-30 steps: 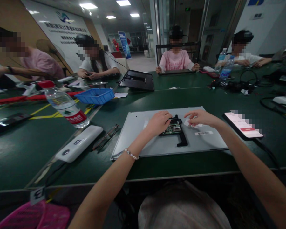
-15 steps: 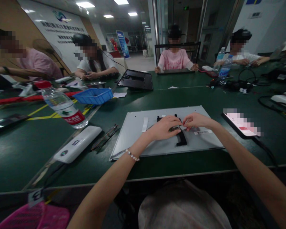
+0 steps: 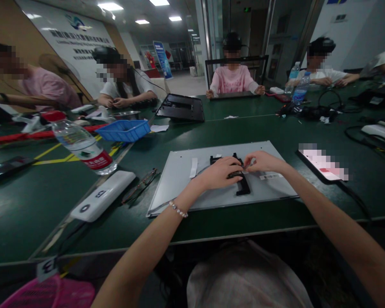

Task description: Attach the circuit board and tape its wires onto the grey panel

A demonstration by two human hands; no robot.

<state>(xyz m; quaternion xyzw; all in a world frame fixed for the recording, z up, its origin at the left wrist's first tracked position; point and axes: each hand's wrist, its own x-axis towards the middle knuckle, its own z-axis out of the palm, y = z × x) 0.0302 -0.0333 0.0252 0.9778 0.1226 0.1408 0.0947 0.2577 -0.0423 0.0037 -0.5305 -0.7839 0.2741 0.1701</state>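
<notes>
A flat grey panel (image 3: 179,184) lies on the green table. Near its middle is a black bracket-like part (image 3: 243,185), partly covered by my hands. My left hand (image 3: 223,172) rests over this part, its fingers bent around the upper middle; what they hold, if anything, is hidden. Close beside it, my right hand (image 3: 259,162) has thumb and fingertips pinched together at the part's right side, on something too small to name. A white strip (image 3: 193,167) is on the panel's left half, and a printed label (image 3: 270,176) lies below my right hand.
Left of the panel are glasses (image 3: 141,186), a white power bank (image 3: 104,196), a water bottle (image 3: 86,147) and a blue tray (image 3: 125,130). A phone (image 3: 322,164) with a cable lies right. A black panel (image 3: 181,108) and several people are across the table (image 3: 211,229).
The fingertips of my right hand have shifted slightly and now pinch closer to the black part. My left hand stays over it. The whole view has shifted a little.
</notes>
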